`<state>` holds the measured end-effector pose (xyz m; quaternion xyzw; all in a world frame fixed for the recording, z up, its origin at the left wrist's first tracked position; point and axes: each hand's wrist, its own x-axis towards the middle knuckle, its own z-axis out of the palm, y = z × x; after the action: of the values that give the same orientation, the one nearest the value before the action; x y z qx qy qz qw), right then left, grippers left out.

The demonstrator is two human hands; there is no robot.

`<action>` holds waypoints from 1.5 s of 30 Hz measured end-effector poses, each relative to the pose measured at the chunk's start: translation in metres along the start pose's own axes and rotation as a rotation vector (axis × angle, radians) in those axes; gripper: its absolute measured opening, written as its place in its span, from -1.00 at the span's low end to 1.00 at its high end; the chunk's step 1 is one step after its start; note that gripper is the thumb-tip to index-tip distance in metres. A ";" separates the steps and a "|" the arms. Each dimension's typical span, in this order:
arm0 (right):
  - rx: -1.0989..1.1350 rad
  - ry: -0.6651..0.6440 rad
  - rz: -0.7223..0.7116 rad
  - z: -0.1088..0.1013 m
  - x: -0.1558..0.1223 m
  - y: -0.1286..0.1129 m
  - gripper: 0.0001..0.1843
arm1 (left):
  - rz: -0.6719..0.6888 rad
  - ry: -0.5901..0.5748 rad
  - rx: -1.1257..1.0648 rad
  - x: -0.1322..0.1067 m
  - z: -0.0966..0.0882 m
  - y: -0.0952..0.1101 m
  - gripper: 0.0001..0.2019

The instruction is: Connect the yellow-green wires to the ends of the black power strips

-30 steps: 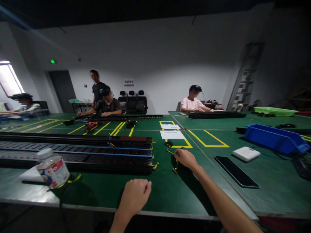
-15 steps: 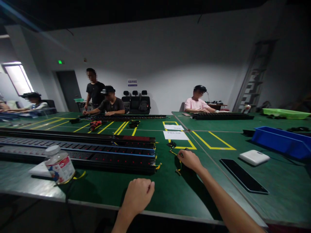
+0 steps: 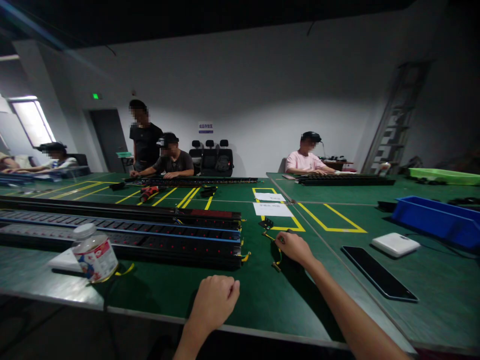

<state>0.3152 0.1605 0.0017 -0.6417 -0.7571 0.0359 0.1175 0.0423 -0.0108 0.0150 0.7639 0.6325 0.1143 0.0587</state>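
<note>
My left hand point(image 3: 215, 300) rests as a loose fist on the green table point(image 3: 262, 300) near its front edge, with nothing visible in it. My right hand point(image 3: 294, 247) reaches forward, fingers curled around a small black part with a yellow wire point(image 3: 276, 250). Another small black part point(image 3: 266, 223) lies just beyond it. To the left lie long black strips with red dots point(image 3: 150, 235), stacked side by side, yellow wire ends poking out at their right end.
A plastic jar point(image 3: 94, 254) lies tilted at the left front. A black phone point(image 3: 378, 273), a white box point(image 3: 395, 244) and a blue bin point(image 3: 431, 219) sit to the right. White papers point(image 3: 272, 209) lie in a yellow-taped square. Several people work at the far side.
The view shifted slightly to the left. Both hands stay where they were, the right still on the wire part.
</note>
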 end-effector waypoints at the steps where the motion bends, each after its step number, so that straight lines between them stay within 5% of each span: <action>1: 0.000 0.002 -0.002 0.000 0.000 0.000 -0.71 | 0.001 0.000 0.002 0.000 0.000 0.000 -0.56; 45: 0.039 0.003 0.008 -0.001 -0.001 -0.001 -0.75 | -0.010 -0.003 -0.020 -0.003 -0.003 0.003 -0.55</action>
<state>0.3146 0.1589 0.0026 -0.6425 -0.7533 0.0500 0.1312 0.0435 -0.0141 0.0186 0.7603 0.6350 0.1192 0.0679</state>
